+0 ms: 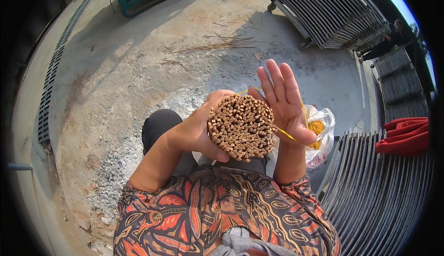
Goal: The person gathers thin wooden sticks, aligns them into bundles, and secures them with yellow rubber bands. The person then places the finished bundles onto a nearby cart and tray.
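A thick round bundle of thin brown sticks is held over my lap, cut ends facing up at me. My left hand wraps its left side, thumb along the near edge. To the right of it, my right hand is spread flat with the palm towards me. A thin yellow band runs from the bundle across the base of that palm and passes behind the hand, showing again near the bundle's far edge. The lower length of the sticks is hidden beneath their ends.
A white plastic bag with yellow coils sits at my right. Stacked metal racks stand beside it, a red cloth on top. More racks, a person, loose sticks and a drain grate lie farther out.
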A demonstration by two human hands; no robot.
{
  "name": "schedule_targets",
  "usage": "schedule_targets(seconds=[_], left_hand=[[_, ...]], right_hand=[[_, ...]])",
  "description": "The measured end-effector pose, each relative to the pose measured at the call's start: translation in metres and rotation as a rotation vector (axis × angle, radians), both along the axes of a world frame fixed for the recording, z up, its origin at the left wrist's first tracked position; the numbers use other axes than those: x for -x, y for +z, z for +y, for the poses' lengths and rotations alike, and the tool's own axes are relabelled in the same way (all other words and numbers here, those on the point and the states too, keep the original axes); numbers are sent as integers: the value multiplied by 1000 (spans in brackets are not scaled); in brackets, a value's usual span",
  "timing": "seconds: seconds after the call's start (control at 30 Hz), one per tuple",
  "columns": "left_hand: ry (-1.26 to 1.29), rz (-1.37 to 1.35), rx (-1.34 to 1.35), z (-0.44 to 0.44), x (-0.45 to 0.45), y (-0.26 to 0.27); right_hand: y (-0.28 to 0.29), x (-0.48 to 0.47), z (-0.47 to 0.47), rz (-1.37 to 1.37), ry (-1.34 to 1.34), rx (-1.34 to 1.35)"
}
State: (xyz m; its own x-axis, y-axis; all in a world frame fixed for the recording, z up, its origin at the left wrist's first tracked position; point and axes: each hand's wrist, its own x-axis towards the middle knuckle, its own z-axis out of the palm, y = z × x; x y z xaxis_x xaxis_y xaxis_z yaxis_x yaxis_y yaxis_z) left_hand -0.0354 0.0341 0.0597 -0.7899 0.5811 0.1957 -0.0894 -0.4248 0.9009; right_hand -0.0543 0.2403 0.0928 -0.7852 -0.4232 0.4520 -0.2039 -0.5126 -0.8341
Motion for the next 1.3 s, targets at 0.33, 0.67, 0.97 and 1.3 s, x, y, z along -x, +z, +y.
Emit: schedule_targets(seconds=[0.33,0.67,0.97,1.3], left_hand=[[246,597,185,6,11,-22],[515,1037,544,18,3,-6],[332,508,139,0,7,-37],[116,-472,-612,-2,30,-39]], right_hand=[[117,-18,-29,1246,187,-1209],[131,-34,-70,1792,390,-1743],[126,-9,-56,1401,151,-1056],[-23,-21,13,258,-282,-380]])
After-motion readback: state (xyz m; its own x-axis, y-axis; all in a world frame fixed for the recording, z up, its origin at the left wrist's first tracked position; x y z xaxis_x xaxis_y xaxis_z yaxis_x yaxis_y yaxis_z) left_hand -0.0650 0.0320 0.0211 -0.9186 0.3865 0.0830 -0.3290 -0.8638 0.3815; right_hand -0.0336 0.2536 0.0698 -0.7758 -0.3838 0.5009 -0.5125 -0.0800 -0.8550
